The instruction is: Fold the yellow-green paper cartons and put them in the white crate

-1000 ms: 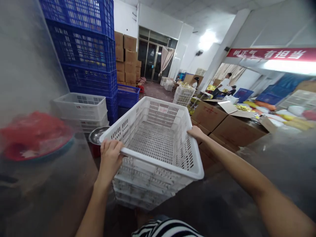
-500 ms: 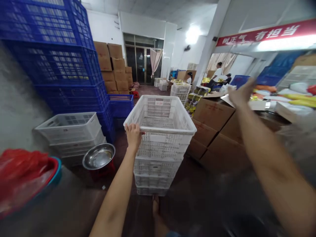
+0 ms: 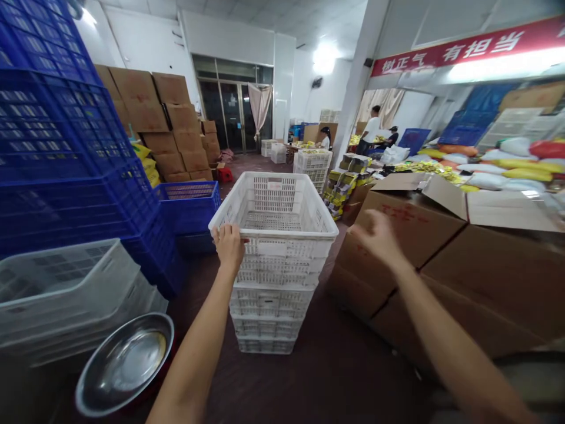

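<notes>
A stack of several white perforated plastic crates (image 3: 276,277) stands on the dark floor in front of me. My left hand (image 3: 228,244) grips the near left corner of the top crate's rim (image 3: 309,203), fingers curled over the edge. My right hand (image 3: 375,235) hovers in the air just right of the stack, near a brown cardboard box (image 3: 397,235). It is smeared by motion, touches nothing I can see, and its fingers cannot be made out.
Tall blue crates (image 3: 66,153) rise at left, with white crates (image 3: 62,294) and a steel bowl (image 3: 126,362) below them. Cardboard boxes (image 3: 485,265) line the right side. More boxes (image 3: 163,123) stand at the back. People (image 3: 368,132) work in the distance.
The top crate, tilted in both hands a second ago, now rests level on the stack. My right hand let go, swung up to the right, then came back down beside the stack.
</notes>
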A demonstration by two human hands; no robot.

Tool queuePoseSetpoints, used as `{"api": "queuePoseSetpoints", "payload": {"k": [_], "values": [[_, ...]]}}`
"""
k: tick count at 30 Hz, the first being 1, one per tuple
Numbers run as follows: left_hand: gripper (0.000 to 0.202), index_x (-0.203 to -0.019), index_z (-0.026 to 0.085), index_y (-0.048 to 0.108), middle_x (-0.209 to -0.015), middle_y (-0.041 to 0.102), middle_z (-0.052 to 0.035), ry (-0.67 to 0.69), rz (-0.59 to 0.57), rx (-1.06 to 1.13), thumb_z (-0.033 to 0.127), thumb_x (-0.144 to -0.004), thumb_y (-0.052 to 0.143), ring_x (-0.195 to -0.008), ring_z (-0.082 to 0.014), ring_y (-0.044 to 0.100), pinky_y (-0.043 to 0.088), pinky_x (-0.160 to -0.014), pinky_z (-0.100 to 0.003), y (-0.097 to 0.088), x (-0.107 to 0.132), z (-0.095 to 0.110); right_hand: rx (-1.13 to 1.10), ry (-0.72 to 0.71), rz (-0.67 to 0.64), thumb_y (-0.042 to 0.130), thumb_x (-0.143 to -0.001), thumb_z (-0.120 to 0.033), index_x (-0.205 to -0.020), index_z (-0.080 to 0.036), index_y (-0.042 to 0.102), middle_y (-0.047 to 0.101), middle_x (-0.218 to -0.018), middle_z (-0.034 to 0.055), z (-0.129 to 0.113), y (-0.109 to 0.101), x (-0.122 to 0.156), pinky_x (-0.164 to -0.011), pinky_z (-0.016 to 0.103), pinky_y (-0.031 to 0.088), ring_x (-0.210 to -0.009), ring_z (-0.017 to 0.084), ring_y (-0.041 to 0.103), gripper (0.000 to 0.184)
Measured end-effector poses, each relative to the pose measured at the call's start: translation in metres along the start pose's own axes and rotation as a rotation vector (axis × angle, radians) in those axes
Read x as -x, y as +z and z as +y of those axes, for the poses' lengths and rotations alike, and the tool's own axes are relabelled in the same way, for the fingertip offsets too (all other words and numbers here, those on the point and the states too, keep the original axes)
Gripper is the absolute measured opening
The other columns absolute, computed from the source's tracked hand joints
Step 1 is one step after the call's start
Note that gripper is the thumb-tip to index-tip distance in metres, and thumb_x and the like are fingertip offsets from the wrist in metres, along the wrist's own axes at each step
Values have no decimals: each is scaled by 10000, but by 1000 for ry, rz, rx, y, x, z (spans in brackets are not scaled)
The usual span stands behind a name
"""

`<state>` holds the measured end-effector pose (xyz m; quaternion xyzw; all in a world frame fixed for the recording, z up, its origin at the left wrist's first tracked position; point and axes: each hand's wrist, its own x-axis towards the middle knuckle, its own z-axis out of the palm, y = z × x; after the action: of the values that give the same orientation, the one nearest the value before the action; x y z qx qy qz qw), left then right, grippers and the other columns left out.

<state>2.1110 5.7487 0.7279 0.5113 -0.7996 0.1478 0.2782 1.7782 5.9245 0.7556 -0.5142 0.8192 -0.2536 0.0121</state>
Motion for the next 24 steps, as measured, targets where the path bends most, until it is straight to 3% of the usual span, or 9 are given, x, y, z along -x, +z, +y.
{"api": "queuePoseSetpoints", "payload": {"k": [2,3,5,7,11,14,19,24], "values": [[314,-1063,115,591,-1083,624,-193,13,9,3,338,-845,561,-1138,-336,523,228,-1112,-501,25,-28,-1,48,-129,65,740,-756,-452,-1426,-185,365,412,-1453,156,-24,41,-24,-1101,503,297,-1362,340,316,813],[319,-1058,111,592,-1074,624,-189,15,19,1,344,-842,569,-1133,-333,527,224,-1116,-498,36,-43,-4,84,-187,103,770,-727,-440,-1409,-171,382,445,-1421,166,-36,62,-40,-1101,521,269,-1343,351,333,830],[334,-1055,105,594,-1064,626,-183,21,37,-3,355,-834,584,-1126,-330,531,221,-1119,-491,59,-77,-9,163,-244,181,761,-747,-418,-1307,-169,488,550,-1287,165,-56,96,-77,-1079,536,247,-1241,348,420,671],[334,-1054,106,596,-1065,628,-178,31,53,1,354,-830,592,-1121,-332,531,230,-1117,-489,80,-114,-13,218,-226,258,717,-794,-410,-1175,-166,568,604,-1159,151,-69,115,-120,-1055,519,251,-1129,325,474,477],[297,-1055,130,600,-1083,632,-163,42,90,38,325,-832,584,-1125,-334,526,239,-1117,-497,117,-188,-13,257,-152,354,643,-854,-403,-1071,-143,597,610,-1097,141,-74,123,-200,-1015,474,269,-1072,307,476,342],[276,-1046,147,608,-1076,631,-155,46,104,96,306,-821,592,-1121,-337,523,235,-1121,-509,136,-227,-12,250,-121,369,639,-854,-385,-1038,-153,601,615,-1064,125,-73,124,-243,-964,455,296,-1047,304,478,299],[277,-1058,160,612,-1069,621,-152,59,86,182,292,-815,596,-1134,-347,504,204,-1130,-539,152,-259,-15,256,-102,366,665,-829,-367,-1012,-167,600,608,-1043,119,-74,130,-280,-866,415,338,-1017,304,475,279],[273,-1049,175,612,-1069,616,-148,57,66,185,299,-806,606,-1118,-361,505,230,-1112,-556,155,-270,-15,292,-108,358,643,-841,-355,-997,-171,588,611,-1027,111,-75,128,-290,-826,399,341,-988,297,478,247]]}}
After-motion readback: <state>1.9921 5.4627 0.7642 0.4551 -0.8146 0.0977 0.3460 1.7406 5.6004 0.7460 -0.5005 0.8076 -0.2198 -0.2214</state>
